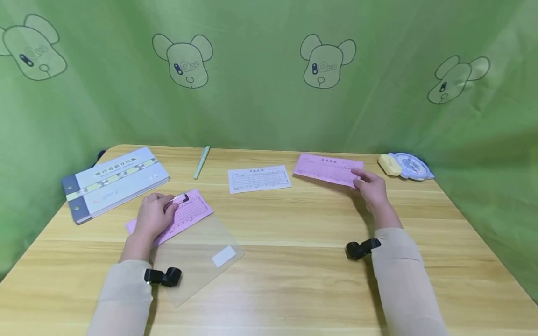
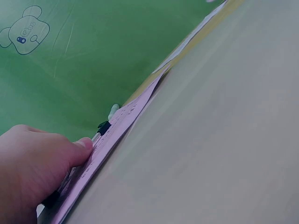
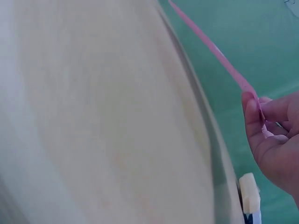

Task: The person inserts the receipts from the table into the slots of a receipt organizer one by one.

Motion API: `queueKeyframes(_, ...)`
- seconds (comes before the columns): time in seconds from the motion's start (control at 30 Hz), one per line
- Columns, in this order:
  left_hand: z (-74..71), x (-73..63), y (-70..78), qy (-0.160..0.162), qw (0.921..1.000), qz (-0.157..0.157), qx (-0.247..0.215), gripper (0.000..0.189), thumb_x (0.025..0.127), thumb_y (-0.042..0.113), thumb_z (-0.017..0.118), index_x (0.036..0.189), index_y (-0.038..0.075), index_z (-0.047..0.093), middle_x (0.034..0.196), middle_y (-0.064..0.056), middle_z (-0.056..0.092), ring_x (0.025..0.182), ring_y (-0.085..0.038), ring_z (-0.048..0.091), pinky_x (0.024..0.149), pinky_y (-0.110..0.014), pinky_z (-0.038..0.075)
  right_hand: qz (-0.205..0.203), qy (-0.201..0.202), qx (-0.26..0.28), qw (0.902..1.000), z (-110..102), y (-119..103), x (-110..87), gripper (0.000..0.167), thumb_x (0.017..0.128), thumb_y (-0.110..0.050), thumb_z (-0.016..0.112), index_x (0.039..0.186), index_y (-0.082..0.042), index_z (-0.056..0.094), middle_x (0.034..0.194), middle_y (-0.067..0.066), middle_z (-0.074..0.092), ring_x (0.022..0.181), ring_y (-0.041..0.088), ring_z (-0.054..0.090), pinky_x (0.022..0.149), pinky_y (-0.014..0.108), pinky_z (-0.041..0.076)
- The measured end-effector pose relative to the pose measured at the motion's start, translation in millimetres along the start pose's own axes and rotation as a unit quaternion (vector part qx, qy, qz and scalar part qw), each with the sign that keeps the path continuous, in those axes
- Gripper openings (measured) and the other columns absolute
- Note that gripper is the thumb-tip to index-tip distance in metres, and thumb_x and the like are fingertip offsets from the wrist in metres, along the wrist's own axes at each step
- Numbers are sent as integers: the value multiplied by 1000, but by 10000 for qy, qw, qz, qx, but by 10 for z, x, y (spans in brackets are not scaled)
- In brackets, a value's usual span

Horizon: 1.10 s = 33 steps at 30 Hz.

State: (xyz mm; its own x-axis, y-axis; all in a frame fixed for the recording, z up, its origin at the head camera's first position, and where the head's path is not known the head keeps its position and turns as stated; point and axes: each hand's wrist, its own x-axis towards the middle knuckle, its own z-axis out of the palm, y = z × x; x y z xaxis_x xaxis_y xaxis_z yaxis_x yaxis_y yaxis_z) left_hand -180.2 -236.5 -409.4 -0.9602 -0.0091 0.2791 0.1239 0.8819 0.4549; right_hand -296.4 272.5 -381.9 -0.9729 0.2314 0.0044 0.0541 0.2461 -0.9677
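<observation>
At the left lies a see-through clipboard [image 1: 197, 261] with a white label and a pink printed form [image 1: 191, 212] on it. My left hand [image 1: 154, 214] grips the clipboard's metal clip [image 1: 180, 199], which has black ends. In the left wrist view the thumb [image 2: 84, 147] lies on that clip, over the pink paper's edge. My right hand [image 1: 371, 187] pinches the right end of another pink form [image 1: 323, 168] at the table's back right. The right wrist view shows this pink form [image 3: 219, 58] edge-on between thumb and fingers, slanting up above the table.
A white printed form [image 1: 259, 179] lies at the back middle. Behind the left hand are a thick ledger book [image 1: 122, 179] and a pale green pen [image 1: 201, 162]. A yellow block [image 1: 389, 165] and a blue-and-white round item [image 1: 414, 166] sit at the back right corner. A green curtain [image 1: 256, 93] hangs behind.
</observation>
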Motion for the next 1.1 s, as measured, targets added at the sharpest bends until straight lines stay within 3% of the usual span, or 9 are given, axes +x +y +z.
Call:
queueKeyframes(0.17, -4, 5, 3, -21, 10000, -52, 13, 35, 85, 15, 52, 110, -10, 53, 97, -23, 47, 92, -37, 40, 81, -48, 32, -326, -325, 1304, 9904, 63, 64, 100, 30, 78, 10, 54, 97, -9, 67, 92, 3, 57, 73, 8, 55, 64, 19, 48)
queueKeyframes(0.3, -1, 4, -2, -13, 10000, -84, 35, 35, 85, 16, 52, 109, -9, 53, 97, -23, 47, 92, -36, 40, 81, -47, 32, -412, -723, 1623, 9832, 224, 7, 66, 27, 78, 11, 55, 97, -4, 65, 91, 6, 56, 75, 12, 56, 66, 22, 49)
queueKeyframes(0.6, -8, -5, 15, -28, 10000, -88, 3, 34, 84, 16, 52, 108, -9, 54, 97, -24, 47, 92, -36, 41, 80, -47, 32, -402, -1641, 1369, 9761, 685, -215, -218, 26, 79, 5, 56, 104, -1, 61, 97, 10, 57, 78, 14, 58, 70, 23, 47)
queueKeyframes(0.8, -15, 2, 9, -51, 9999, -107, 36, 35, 84, 16, 52, 109, -9, 53, 98, -23, 48, 92, -36, 41, 81, -47, 32, -252, -1842, 854, 9788, 1009, -523, -530, 32, 81, 9, 50, 112, 10, 49, 105, 19, 51, 74, 12, 56, 67, 22, 48)
queueKeyframes(0.93, -16, 1, 9, -66, 9999, -122, 43, 35, 84, 16, 52, 109, -9, 53, 97, -23, 47, 92, -36, 41, 81, -47, 33, 99, -2184, 820, 9724, 1190, -555, -616, 33, 80, 10, 50, 113, 7, 51, 109, 19, 50, 75, 15, 57, 68, 25, 48)
queueKeyframes(1.1, -7, 3, 6, -74, 9999, -118, 57, 35, 85, 17, 51, 110, -8, 53, 97, -22, 47, 92, -36, 41, 80, -47, 33, 111, -2771, 549, 9592, 1394, -527, -706, 34, 79, 11, 51, 113, 4, 52, 115, 16, 48, 76, 18, 57, 70, 28, 48)
